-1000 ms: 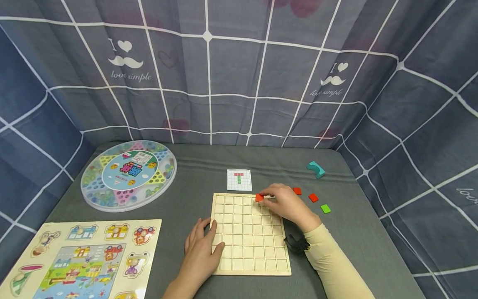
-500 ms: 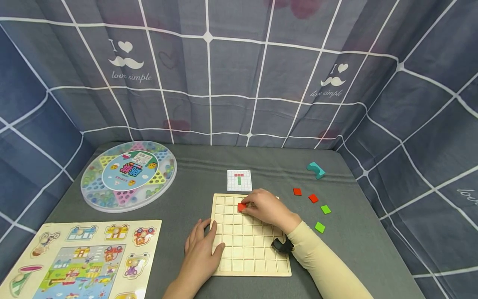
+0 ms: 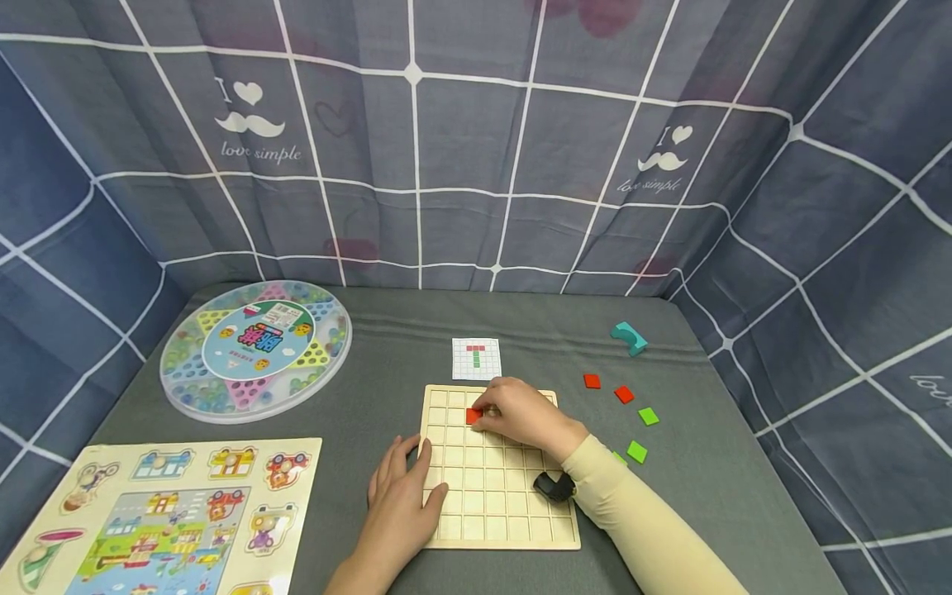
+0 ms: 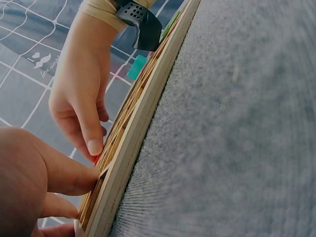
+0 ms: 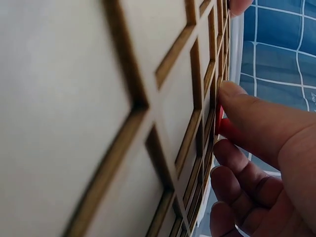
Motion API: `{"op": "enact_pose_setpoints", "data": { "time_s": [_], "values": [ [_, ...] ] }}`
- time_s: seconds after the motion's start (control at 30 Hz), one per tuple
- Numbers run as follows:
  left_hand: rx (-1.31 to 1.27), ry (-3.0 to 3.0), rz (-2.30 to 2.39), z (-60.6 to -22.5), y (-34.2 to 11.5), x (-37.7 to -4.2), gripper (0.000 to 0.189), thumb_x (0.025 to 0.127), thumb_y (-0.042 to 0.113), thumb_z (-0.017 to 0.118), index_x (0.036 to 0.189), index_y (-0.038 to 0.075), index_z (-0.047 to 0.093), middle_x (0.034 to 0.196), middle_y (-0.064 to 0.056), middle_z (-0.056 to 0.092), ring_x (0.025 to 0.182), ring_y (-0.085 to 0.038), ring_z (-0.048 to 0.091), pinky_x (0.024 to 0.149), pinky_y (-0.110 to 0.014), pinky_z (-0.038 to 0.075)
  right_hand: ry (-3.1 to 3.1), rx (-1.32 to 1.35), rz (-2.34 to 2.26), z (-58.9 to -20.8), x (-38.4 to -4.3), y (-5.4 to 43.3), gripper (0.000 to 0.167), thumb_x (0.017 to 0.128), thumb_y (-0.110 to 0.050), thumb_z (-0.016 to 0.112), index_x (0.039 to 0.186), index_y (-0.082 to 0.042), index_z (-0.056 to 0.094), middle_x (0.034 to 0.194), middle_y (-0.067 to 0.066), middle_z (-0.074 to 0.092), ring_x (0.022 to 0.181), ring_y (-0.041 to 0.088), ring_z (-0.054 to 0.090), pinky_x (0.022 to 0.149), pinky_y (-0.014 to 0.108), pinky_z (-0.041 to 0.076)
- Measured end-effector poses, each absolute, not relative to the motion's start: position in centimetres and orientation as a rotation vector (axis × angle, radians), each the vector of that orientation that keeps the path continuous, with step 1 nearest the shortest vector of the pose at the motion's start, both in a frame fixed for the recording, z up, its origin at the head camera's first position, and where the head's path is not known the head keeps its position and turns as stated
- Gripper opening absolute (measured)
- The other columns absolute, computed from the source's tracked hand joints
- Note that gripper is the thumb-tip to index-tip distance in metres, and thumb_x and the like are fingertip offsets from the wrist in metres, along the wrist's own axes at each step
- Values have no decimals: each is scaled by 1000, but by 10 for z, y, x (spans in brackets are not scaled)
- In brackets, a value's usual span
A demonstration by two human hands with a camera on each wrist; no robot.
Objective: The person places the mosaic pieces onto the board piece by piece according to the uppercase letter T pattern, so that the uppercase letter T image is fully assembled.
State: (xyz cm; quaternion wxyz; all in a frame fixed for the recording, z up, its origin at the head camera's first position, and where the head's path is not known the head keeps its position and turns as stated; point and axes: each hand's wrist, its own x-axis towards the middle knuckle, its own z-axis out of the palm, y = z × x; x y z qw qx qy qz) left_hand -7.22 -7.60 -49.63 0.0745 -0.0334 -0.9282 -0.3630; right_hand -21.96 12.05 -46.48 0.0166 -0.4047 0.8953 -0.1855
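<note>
My right hand [image 3: 516, 413] pinches a small red square tile [image 3: 473, 416] between thumb and fingers, at a cell in the second row of the wooden grid board [image 3: 506, 529]. In the right wrist view the red tile [image 5: 218, 121] shows as a thin edge right at the board's surface, mostly hidden by the thumb. My left hand [image 3: 402, 496] rests along the board's left edge with relaxed fingers, the thumb over its face. In the left wrist view the left fingers [image 4: 69, 175] touch the board's rim. A pattern card [image 3: 477, 370] with a red and green T lies behind the board.
Right of the board lie two red tiles [image 3: 624, 395] and several green tiles [image 3: 649, 416], one partly behind the right sleeve. A teal arch block [image 3: 630, 337] sits farther back. At left are a round Chinese checkers set [image 3: 256, 351] and a picture puzzle board [image 3: 297, 479].
My right hand has carried the red tile left and toward me, from the board's back edge to the second row. Green tiles behind the arm came into view. The left hand stays put.
</note>
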Motion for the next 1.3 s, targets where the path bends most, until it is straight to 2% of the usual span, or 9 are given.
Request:
{"op": "enact_pose_setpoints", "data": {
  "time_s": [0.13, 0.27, 0.47, 0.77, 0.9, 1.07, 1.3],
  "values": [
    [-105, -2780, -1087, -496, -76, -72, 60, 84, 14, 76, 136, -8, 55, 145, -23, 41, 141, -45, 23, 103, -67, 19, 2781, -1228, -585, -465, -220, 122, 28, 83, -32, 81, 101, -11, 78, 90, -5, 68, 80, 9, 60, 73, 23, 49],
    [-108, -2774, -1080, -496, -76, -72, 60, 84, 14, 76, 136, -8, 55, 145, -23, 41, 141, -45, 23, 103, -66, 19, 2791, -1189, -625, -463, -220, 127, 32, 84, -33, 81, 107, -11, 77, 94, -4, 68, 84, 11, 61, 75, 25, 50],
    [-115, -2765, -1087, -497, -76, -72, 60, 84, 13, 76, 135, -9, 55, 144, -24, 41, 141, -46, 23, 102, -67, 19, 2797, -1092, -686, -455, -222, 144, 34, 90, -30, 75, 118, -12, 73, 100, -2, 66, 89, 13, 62, 77, 30, 51],
    [-101, -2765, -1106, -498, -76, -73, 60, 84, 12, 76, 136, -8, 55, 145, -24, 41, 141, -46, 22, 102, -67, 17, 2920, -938, -817, -444, -227, 196, 36, 89, -24, 76, 122, -12, 71, 113, 0, 67, 101, 23, 63, 84, 41, 51],
    [-98, -2770, -1114, -498, -75, -73, 60, 84, 12, 76, 136, -8, 55, 146, -24, 40, 142, -45, 21, 102, -67, 17, 2956, -837, -841, -442, -228, 221, 37, 89, -26, 76, 124, -13, 70, 117, -1, 66, 103, 23, 61, 84, 43, 50],
    [-103, -2766, -1105, -498, -75, -73, 60, 84, 12, 76, 136, -7, 55, 146, -23, 40, 142, -44, 22, 102, -67, 18, 2979, -711, -815, -440, -232, 245, 41, 90, -31, 74, 127, -15, 69, 123, 2, 64, 109, 25, 61, 89, 46, 48],
    [-110, -2734, -1121, -500, -74, -73, 60, 82, 8, 78, 134, -11, 55, 144, -26, 41, 141, -48, 22, 101, -70, 15, 2984, -659, -803, -440, -241, 272, 43, 90, -28, 75, 129, -11, 67, 127, 6, 64, 110, 32, 62, 89, 49, 49]
  ]
}}
